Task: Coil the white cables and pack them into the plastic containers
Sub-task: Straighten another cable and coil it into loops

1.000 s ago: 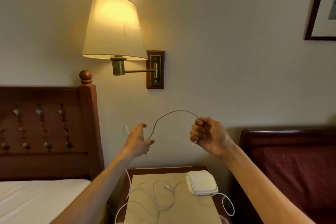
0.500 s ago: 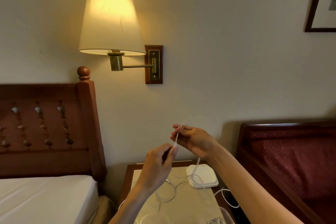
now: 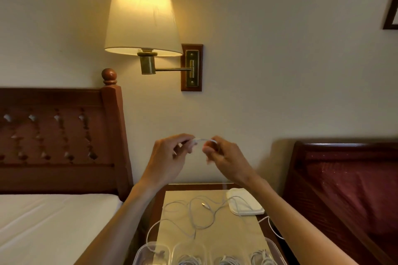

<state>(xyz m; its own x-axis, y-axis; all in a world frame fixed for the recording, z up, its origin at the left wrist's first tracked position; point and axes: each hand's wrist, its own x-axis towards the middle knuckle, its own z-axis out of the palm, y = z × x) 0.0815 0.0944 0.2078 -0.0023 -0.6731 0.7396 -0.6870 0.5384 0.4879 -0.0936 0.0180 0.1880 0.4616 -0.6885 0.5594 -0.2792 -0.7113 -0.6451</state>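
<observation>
Two hands, one thin white cable [image 3: 204, 140] raised above the bedside table [image 3: 267, 227].
Left to right: my left hand [image 3: 170, 157] pinches one short stretch, my right hand [image 3: 226, 158] the next; I judge it light, limp and slippery, best held near the plug. Coiled cables fill the plastic containers [image 3: 274, 247] nearest me.

Both forearms reach up and forward, converging. The left hand [image 3: 170, 157] and right hand [image 3: 226, 160] are raised close together, fingers curled, each pinching something thin between thumb and fingertips.
</observation>
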